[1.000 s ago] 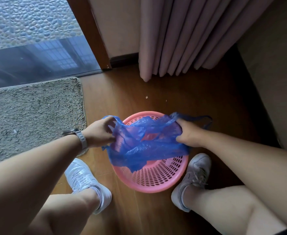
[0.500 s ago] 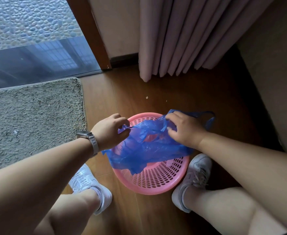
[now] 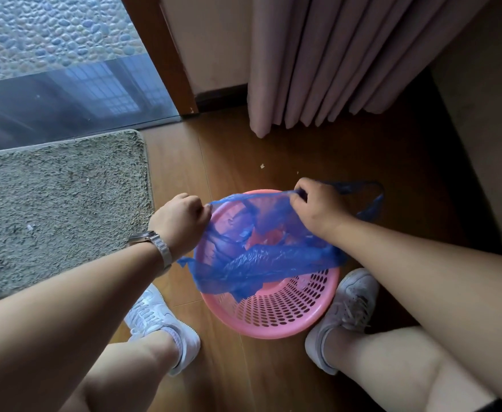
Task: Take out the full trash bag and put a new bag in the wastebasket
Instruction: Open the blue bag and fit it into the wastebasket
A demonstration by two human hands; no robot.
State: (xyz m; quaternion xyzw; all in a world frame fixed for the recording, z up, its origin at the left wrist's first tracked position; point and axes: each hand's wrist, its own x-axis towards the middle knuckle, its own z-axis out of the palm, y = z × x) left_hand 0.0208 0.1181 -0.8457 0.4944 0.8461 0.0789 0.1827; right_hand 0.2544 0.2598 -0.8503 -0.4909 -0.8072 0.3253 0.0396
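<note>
A pink perforated wastebasket (image 3: pixel 276 318) stands on the wooden floor between my two feet. A thin blue plastic bag (image 3: pixel 261 260) hangs over and into its mouth. My left hand (image 3: pixel 181 220), with a metal watch on the wrist, pinches the bag's edge at the basket's left rim. My right hand (image 3: pixel 318 208) grips the bag's edge at the far rim and holds it stretched toward the left hand. One bag handle loops out behind the right hand, outside the basket. The bag's lower part lies crumpled inside.
A grey shaggy mat (image 3: pixel 56 203) lies to the left, before a glass door (image 3: pixel 65 93). Pink curtains (image 3: pixel 333 60) hang at the back, with a wall on the right. White sneakers (image 3: pixel 160 322) flank the basket. Small crumbs (image 3: pixel 262 166) dot the floor beyond it.
Both hands have shifted toward the far side of the basket and spread the bag's edge open between them. The bag has sunk deeper into the basket.
</note>
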